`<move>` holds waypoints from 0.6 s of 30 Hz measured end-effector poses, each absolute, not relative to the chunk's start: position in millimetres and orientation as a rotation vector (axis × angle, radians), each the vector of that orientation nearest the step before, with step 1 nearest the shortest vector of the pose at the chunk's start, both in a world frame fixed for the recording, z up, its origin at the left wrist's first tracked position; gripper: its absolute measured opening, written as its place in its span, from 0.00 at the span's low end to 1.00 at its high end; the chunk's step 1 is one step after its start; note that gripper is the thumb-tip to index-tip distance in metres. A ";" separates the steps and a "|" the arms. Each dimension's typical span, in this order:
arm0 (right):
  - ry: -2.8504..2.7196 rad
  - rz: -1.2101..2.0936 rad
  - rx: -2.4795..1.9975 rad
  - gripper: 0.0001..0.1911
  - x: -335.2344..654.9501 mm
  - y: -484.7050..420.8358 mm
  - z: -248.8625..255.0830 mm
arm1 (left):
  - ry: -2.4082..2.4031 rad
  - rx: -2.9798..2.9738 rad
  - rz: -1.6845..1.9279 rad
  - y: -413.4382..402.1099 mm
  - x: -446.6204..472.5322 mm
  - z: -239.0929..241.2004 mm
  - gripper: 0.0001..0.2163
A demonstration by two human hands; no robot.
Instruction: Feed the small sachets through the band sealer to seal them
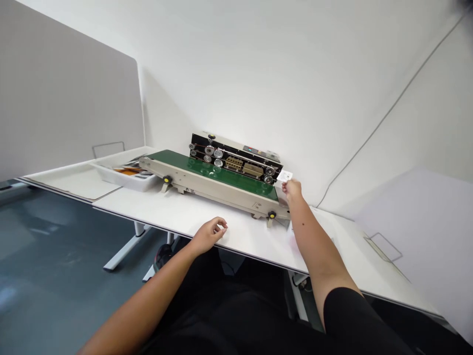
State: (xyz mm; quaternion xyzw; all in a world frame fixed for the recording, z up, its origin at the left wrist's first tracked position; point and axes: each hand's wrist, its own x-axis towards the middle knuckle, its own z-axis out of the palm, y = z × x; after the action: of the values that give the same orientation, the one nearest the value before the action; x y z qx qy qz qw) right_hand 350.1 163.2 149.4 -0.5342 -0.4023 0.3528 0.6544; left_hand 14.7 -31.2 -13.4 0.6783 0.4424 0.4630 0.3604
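My right hand (292, 189) pinches a small white packet (285, 176) at the right end of a band sealer (236, 165). The packet is held up near the sealer's end rollers; whether it touches them I cannot tell. A green conveyor belt (236, 180) runs along the front of the sealer, on a beige frame (214, 191). Over the white table (148, 204), near its front edge, my left hand (212, 234) has loosely curved fingers, with a gap between thumb and fingertips and nothing held.
Beyond the belt's left end a white tray (127, 184) holds several flat packets, some orange. Black knobs with yellow centres, such as one knob (272, 215), stick out from the frame. A grey cable (388, 113) runs down the white wall. A partition (74, 93) stands at left.
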 end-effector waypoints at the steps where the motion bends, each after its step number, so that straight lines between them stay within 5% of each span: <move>1: -0.913 0.833 -1.230 0.09 348.0 166.3 147.4 | 1.145 1.758 1.195 -31.5 14.4 -13.3 0.09; 11: -0.952 0.935 -1.272 0.16 344.1 168.0 132.9 | 1.129 1.775 1.231 -35.5 14.6 -10.5 0.08; 18: -1.066 0.924 -1.295 0.11 338.8 168.0 137.2 | 1.145 1.779 1.212 -34.5 15.5 -12.6 0.09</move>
State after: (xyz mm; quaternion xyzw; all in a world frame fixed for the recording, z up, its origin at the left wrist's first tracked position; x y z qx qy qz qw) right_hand 338.8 168.0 137.2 -0.5528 -0.4554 0.3946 0.5756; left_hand 15.5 -34.5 -12.6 0.6850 0.4408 0.4668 0.3443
